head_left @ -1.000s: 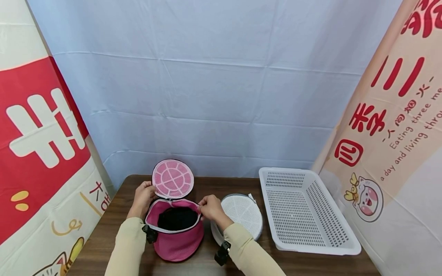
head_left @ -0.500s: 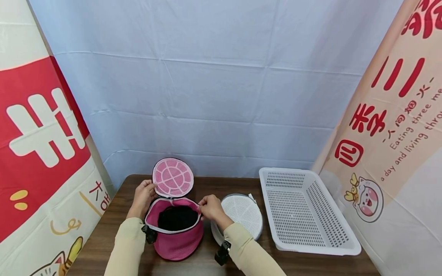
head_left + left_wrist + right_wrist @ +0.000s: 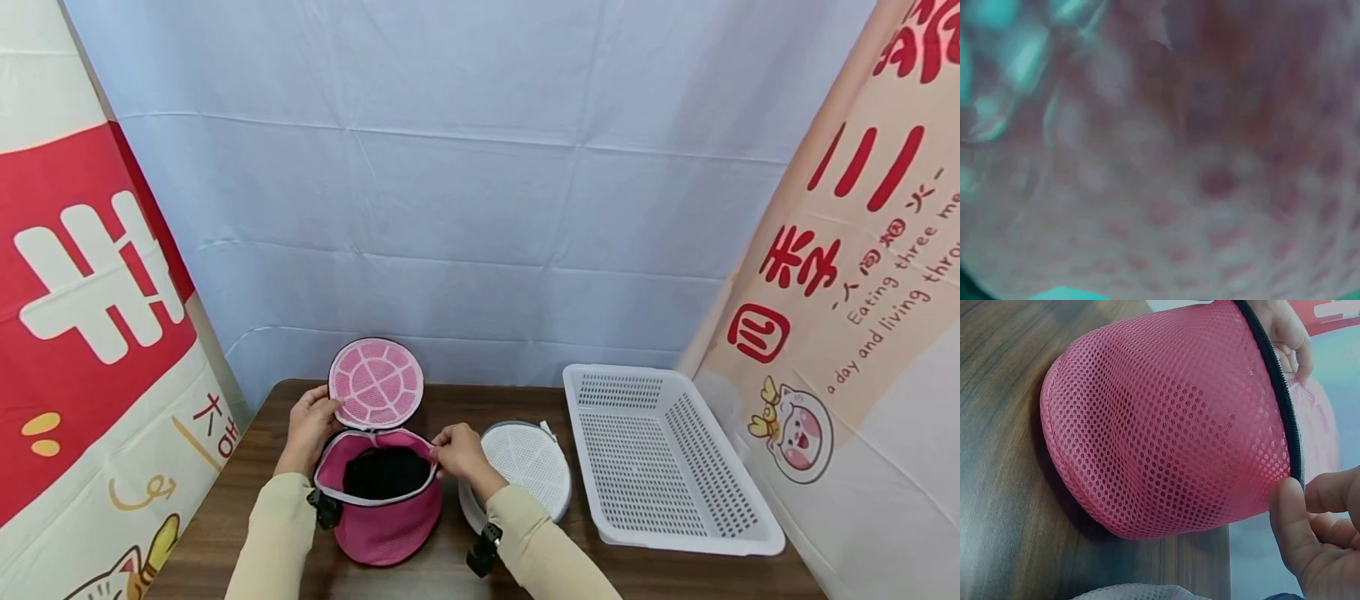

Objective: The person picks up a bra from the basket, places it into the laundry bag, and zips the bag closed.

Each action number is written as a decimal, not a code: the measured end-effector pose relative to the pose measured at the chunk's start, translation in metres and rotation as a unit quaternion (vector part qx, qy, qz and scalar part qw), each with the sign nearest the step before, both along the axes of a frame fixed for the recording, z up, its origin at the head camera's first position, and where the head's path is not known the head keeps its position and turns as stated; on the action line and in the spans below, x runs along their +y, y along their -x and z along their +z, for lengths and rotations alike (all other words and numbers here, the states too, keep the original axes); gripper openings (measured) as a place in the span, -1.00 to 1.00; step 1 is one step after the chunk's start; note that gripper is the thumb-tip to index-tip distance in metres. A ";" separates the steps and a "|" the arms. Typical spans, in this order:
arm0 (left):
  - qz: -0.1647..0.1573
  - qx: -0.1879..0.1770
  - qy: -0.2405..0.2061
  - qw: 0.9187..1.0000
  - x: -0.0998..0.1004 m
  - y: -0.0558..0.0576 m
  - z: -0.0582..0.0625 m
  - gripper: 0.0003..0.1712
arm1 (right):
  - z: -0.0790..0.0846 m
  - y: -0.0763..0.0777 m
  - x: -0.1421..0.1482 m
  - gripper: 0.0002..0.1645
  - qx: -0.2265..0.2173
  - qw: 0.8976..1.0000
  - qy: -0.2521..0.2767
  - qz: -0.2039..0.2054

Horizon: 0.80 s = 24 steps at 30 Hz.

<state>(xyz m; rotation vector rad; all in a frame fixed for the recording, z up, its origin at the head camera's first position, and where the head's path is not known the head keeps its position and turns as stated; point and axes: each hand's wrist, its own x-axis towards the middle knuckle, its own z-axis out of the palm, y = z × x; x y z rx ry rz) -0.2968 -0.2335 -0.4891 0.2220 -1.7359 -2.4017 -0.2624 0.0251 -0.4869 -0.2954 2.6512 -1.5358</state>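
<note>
At the pink bag, hands pinch lid left, rim right.

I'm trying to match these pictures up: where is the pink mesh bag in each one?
Head: the pink mesh bag is low in the picture, left of centre.
Left wrist: too blurred to tell; only a dotted close-up shows.
Right wrist: the pink mesh bag lies sideways across the middle.
Shared landmark: the right hand, pinching its edge, in the head and right wrist views; the left wrist view confirms none.
</note>
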 end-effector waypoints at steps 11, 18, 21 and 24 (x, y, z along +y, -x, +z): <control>-0.002 0.004 0.006 1.000 -0.005 -0.003 0.006 -0.62 | 0.000 0.000 0.000 -0.96 -0.002 1.000 0.009 -0.001; 0.003 0.013 0.028 1.000 -0.007 -0.008 0.011 -0.55 | 0.000 -0.003 0.002 -0.95 0.008 0.999 0.046 0.000; 0.008 0.020 0.041 0.999 -0.008 -0.009 0.012 -0.57 | 0.001 -0.004 0.002 -0.94 0.003 0.999 0.049 -0.005; 0.019 0.028 0.055 0.998 -0.008 -0.010 0.012 -0.60 | 0.002 -0.003 0.000 -0.93 -0.013 0.999 0.043 -0.014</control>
